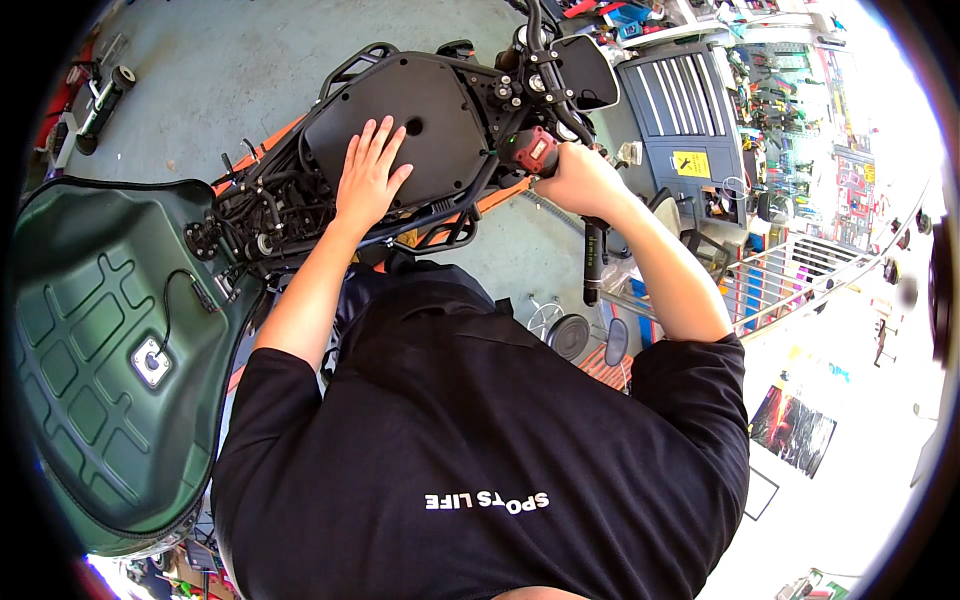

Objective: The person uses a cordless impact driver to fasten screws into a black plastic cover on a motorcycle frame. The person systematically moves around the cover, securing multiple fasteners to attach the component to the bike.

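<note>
My left hand (374, 180) lies flat, fingers stretched out, on a black cover panel (385, 95) set in the motorcycle's frame. The panel has a round hole near its middle and small fasteners along its edge. In my right hand (583, 180) is a red-and-black cordless driver (532, 151), gripped near the panel's right edge, just short of the handlebar. Its tip is too hidden to tell whether it touches a fastener.
On the left the green seat (90, 330) is swung up, its ribbed underside and a cable showing. The handlebar grip (592, 262) and a mirror (585, 72) stand to the right. Beyond are a grey tool cabinet (680, 95) and a metal rack (800, 275).
</note>
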